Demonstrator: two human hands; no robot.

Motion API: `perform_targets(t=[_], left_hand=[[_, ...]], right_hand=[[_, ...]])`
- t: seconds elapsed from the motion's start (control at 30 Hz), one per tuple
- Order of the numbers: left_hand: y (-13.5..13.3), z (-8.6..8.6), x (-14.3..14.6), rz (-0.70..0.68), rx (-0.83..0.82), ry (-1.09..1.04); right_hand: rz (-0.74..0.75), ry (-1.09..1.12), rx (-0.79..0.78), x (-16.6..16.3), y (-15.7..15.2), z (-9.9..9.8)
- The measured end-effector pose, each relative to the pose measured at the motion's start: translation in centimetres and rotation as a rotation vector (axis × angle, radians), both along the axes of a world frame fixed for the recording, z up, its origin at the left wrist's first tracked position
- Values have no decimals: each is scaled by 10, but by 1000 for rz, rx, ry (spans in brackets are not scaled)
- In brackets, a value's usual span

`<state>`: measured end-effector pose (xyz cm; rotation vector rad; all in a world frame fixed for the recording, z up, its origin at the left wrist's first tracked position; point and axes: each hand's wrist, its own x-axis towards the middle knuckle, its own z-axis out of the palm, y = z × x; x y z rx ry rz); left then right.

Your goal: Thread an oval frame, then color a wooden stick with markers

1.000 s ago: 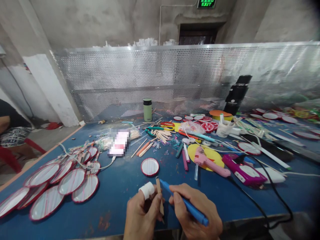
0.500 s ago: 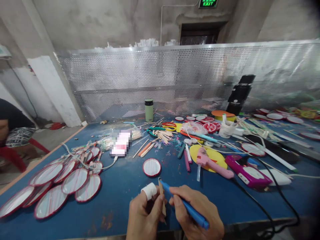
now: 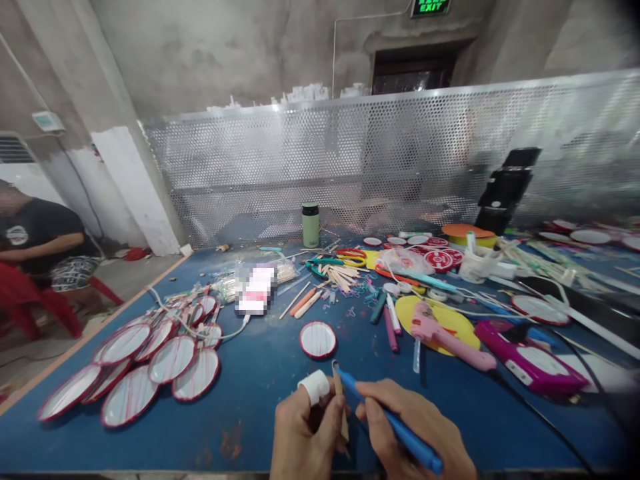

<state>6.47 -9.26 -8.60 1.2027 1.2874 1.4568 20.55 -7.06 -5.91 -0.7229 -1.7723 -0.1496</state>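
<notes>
At the near edge of the blue table (image 3: 260,373), my left hand (image 3: 305,433) is closed round a thin wooden stick (image 3: 340,400) held upright; its forefinger wears a white bandage (image 3: 315,387). My right hand (image 3: 415,433) grips a blue pen (image 3: 395,427) whose tip touches the top of the stick. A small round white disc with a red rim (image 3: 317,339) lies just beyond the hands.
Several red-rimmed white ovals (image 3: 150,360) lie at the left. A pink glue gun (image 3: 445,337) on a yellow disc, a magenta device (image 3: 530,360), markers, sticks, scissors and cables crowd the right. A green bottle (image 3: 310,225) stands before the perforated metal screen. A person sits at far left.
The view has swung left and tilted a little, so everything has shifted right in the picture. Both hands keep the same hold on the stick and pen.
</notes>
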Motion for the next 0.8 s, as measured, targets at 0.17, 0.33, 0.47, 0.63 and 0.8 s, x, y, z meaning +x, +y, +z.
perform_targets(t=[0.17, 0.33, 0.47, 0.63, 0.8], left_hand=[[-1, 4, 1, -12, 1, -21], [-2, 6, -5, -77, -12, 5], [-3, 7, -8, -103, -43, 11], [-5, 9, -3, -16, -31, -19], [-4, 8, -6, -66, -51, 5]], right_hand=[[12, 12, 6, -1, 0, 3], [21, 51, 24, -4, 0, 6], [44, 59, 4, -5, -2, 6], [40, 68, -19, -5, -3, 5], [43, 65, -19, -5, -3, 7]])
